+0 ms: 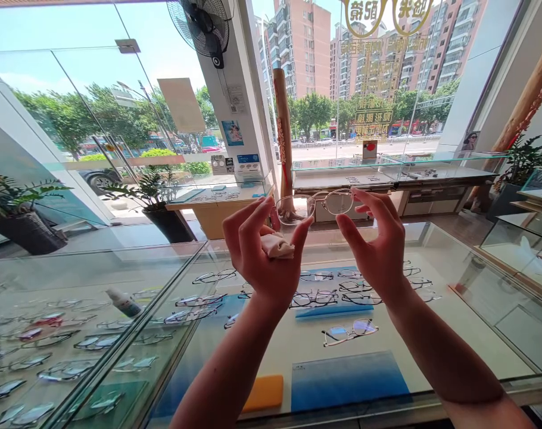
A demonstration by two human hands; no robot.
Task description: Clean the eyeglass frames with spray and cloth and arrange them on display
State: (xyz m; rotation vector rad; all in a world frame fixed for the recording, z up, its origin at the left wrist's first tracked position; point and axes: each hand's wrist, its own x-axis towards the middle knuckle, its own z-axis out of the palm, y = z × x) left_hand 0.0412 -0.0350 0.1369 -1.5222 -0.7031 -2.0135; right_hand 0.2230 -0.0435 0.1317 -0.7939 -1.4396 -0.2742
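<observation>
I hold a pair of thin metal-framed glasses (pixel 316 204) up in front of me with both hands, above a glass display counter (pixel 441 333). My left hand (pixel 264 253) pinches the left lens side and also keeps a small white cloth (pixel 276 245) tucked against its palm. My right hand (pixel 376 244) pinches the right side of the frame between thumb and fingers. The lenses look clear and face me.
Inside the counter lie several rows of glasses (pixel 324 295) on blue and white trays. A small spray bottle (pixel 123 302) sits on the left counter. Potted plants (pixel 161 199), a wall fan (pixel 202 27) and more glass cases (pixel 387 170) stand by the window.
</observation>
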